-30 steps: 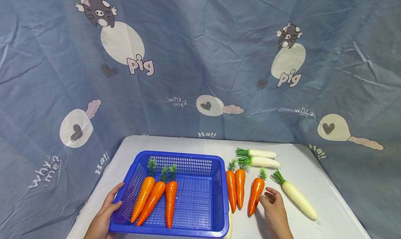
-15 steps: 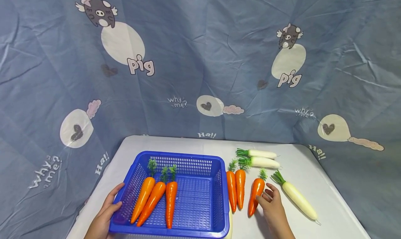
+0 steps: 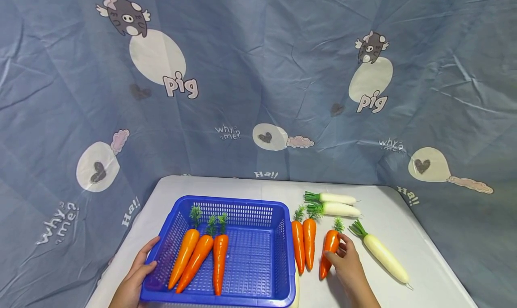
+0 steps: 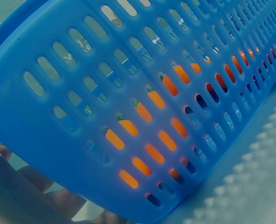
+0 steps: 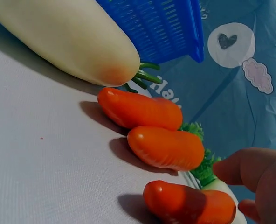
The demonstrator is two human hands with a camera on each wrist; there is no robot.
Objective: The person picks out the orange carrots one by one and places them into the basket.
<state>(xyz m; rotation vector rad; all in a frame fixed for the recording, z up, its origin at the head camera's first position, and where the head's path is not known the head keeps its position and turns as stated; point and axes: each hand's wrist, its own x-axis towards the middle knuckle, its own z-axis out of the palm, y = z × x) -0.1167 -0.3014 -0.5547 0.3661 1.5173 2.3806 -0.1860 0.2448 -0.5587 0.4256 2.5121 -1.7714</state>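
My left hand [image 3: 135,274] holds the left side of a blue plastic basket [image 3: 218,301], thumb over the rim. Its fingers [image 4: 65,200] show past the basket's corner in the left wrist view. Three orange carrots [image 3: 220,265] with green tops lie inside. My right hand [image 3: 348,261] is spread around a loose carrot [image 3: 326,266] on the table, thumb over one side and curled fingers at the other. In the right wrist view the thumb [image 5: 236,168] hovers a little off that carrot, a fingertip near its leafy end.
Two more carrots [image 3: 309,245] lie side by side against the basket's right. Two white radishes [image 3: 339,209] lie behind them, another radish [image 3: 385,258] at the far right. One radish [image 5: 77,42] is mostly hidden by the basket in the head view. Printed blue cloth [image 3: 258,97] surrounds the table.
My right hand has moved left and forward, and its thumb now reaches over the loose carrot. The left hand, the basket and the other vegetables stay put.
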